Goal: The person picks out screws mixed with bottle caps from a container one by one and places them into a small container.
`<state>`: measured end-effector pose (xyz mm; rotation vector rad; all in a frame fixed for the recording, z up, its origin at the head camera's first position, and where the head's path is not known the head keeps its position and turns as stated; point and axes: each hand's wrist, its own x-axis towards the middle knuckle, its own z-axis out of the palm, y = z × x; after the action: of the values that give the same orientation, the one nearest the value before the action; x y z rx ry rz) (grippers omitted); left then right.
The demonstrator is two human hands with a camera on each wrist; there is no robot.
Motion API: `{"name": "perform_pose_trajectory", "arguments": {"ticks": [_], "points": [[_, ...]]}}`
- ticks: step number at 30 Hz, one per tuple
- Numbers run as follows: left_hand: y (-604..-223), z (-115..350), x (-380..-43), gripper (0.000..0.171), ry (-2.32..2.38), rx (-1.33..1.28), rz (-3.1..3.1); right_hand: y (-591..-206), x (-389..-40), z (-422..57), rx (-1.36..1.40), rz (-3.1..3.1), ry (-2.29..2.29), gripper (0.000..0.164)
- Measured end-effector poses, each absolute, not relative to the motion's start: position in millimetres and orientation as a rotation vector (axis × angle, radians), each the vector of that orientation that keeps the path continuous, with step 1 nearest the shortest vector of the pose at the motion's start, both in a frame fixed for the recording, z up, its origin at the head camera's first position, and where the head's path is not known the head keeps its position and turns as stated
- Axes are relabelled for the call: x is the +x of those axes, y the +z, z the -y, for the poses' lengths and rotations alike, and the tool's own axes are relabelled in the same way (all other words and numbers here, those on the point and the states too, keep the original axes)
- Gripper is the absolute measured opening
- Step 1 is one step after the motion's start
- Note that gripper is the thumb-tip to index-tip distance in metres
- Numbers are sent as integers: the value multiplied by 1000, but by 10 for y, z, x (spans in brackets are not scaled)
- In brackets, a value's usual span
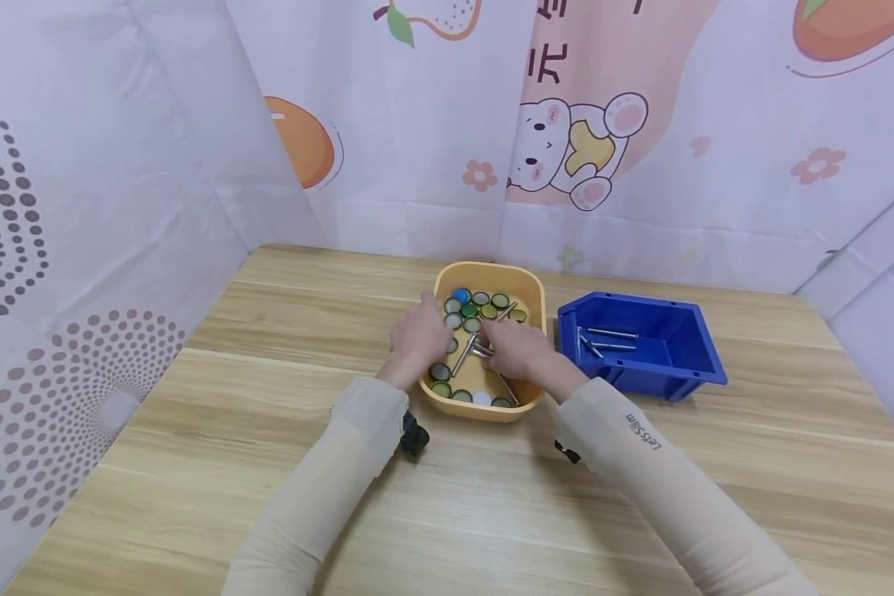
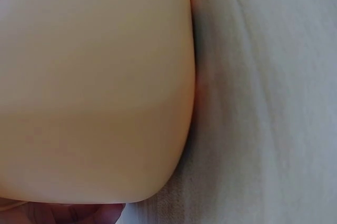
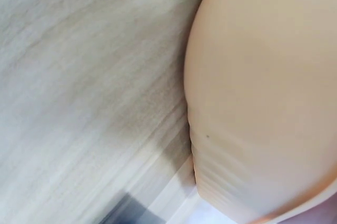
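Picking screws (image 1: 463, 356) from among bottle caps (image 1: 453, 321) seems the step in hand; the next move probably calls for a clean pinch on one. The left hand (image 1: 420, 335) reaches over the left rim of the orange tub (image 1: 484, 411), its grip unclear. Between both hands lies a screw, its upper end near the right fingertips. The right hand (image 1: 517, 343) dips among more screws (I cannot tell whether it holds one). Farther right, the blue bin (image 1: 641, 382) contains a few.

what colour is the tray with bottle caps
The tray is pale orange, clearest in the head view.
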<state>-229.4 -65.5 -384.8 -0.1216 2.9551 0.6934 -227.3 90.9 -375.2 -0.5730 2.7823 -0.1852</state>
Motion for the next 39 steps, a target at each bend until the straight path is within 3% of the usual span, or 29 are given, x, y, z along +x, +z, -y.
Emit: {"name": "perform_pose_trajectory", "arguments": {"ticks": [23, 39], "points": [[-3852, 666, -2284, 34, 704, -142, -2946, -3699, -2221, -894, -612, -2778, -281, 18], [-3844, 670, -2290, 32, 693, -123, -2955, -3651, -2210, -950, -456, -2742, -727, 14]]}}
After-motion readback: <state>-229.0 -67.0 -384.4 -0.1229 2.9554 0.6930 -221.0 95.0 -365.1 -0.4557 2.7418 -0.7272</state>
